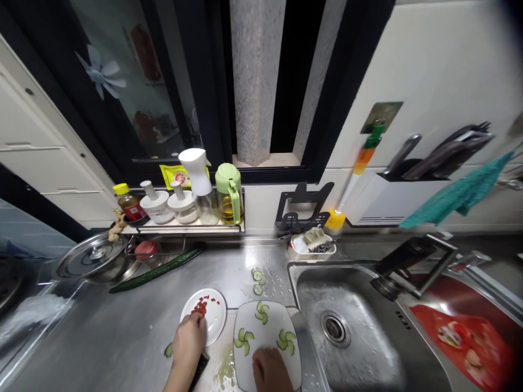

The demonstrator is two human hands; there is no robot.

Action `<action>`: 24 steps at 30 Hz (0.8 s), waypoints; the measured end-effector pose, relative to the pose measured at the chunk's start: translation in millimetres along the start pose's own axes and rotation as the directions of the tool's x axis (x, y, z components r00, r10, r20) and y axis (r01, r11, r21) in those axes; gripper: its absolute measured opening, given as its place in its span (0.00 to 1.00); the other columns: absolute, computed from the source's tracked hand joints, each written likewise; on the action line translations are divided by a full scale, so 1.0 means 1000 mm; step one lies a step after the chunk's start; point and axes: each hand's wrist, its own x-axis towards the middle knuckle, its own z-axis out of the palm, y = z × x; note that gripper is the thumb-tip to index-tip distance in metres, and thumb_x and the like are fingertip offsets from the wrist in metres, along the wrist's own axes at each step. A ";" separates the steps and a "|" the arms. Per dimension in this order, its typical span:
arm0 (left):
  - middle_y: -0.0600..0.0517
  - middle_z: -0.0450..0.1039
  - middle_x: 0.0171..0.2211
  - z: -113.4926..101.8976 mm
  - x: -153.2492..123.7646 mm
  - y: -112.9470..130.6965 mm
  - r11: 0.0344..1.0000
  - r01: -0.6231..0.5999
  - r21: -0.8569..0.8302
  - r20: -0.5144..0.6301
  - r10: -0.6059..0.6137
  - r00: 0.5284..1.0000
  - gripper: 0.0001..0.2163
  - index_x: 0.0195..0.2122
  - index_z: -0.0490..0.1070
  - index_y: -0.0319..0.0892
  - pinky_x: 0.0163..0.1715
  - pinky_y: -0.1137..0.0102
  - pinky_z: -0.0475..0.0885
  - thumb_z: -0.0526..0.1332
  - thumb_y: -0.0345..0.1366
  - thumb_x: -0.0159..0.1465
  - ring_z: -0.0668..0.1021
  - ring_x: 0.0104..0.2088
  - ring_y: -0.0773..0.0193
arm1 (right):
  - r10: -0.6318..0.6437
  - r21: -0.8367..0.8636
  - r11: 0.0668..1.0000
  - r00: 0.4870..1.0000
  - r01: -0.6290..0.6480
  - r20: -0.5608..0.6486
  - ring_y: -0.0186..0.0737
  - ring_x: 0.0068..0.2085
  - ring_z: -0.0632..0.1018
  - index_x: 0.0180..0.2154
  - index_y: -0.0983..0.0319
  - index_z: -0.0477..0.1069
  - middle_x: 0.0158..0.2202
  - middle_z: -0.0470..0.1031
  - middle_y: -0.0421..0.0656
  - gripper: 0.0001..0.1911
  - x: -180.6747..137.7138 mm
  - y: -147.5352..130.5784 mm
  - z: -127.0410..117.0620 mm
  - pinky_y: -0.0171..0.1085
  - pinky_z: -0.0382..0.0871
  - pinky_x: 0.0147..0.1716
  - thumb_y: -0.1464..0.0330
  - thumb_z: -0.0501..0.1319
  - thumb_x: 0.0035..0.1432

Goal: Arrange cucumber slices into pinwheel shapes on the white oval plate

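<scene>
My left hand [188,345] rests curled on the near edge of a small round white plate [214,318] that carries chopped red bits [201,306]; a dark object shows under the hand, unclear if held. My right hand [270,370] lies closed on the near side of a square white plate [267,332], where cucumber slices [262,311] are laid in three pinwheel groups. A few loose cucumber slices [258,279] lie on the steel counter behind the plate. A long whole cucumber [157,269] lies at the left back.
A steel sink [347,321] with a black faucet [412,264] sits right of the plates. A red board [466,332] lies at far right. A condiment rack [183,207] with bottles and a lidded pot [92,256] stand at the back left.
</scene>
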 end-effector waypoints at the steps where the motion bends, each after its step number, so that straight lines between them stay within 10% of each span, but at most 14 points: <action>1: 0.47 0.76 0.43 0.000 0.001 0.000 1.000 -0.003 0.006 0.001 0.003 1.000 0.14 0.39 0.74 0.46 0.41 0.70 0.67 0.49 0.39 0.64 0.78 0.43 0.60 | -0.003 -0.004 1.000 1.000 0.003 -0.002 0.43 0.35 0.72 0.29 0.60 0.68 0.29 0.72 0.43 0.11 -0.001 0.000 -0.001 0.41 0.65 0.42 0.79 0.51 0.55; 15: 0.50 0.78 0.42 0.002 -0.017 0.004 0.980 -0.146 -0.134 -0.033 0.143 0.989 0.13 0.35 0.75 0.46 0.43 0.72 0.68 0.50 0.40 0.63 0.78 0.42 0.64 | 0.012 0.024 1.000 1.000 -0.013 0.023 0.42 0.37 0.73 0.30 0.60 0.69 0.30 0.73 0.43 0.11 -0.001 0.005 -0.005 0.41 0.63 0.44 0.78 0.51 0.55; 24: 0.50 0.80 0.31 0.062 -0.064 0.031 0.833 -0.302 -0.463 -0.085 0.298 0.951 0.14 0.30 0.77 0.46 0.37 0.72 0.70 0.54 0.45 0.61 0.78 0.33 0.63 | 0.009 0.090 0.996 0.999 -0.012 0.036 0.43 0.37 0.72 0.31 0.62 0.69 0.30 0.72 0.44 0.10 0.007 0.003 -0.009 0.42 0.63 0.42 0.78 0.51 0.55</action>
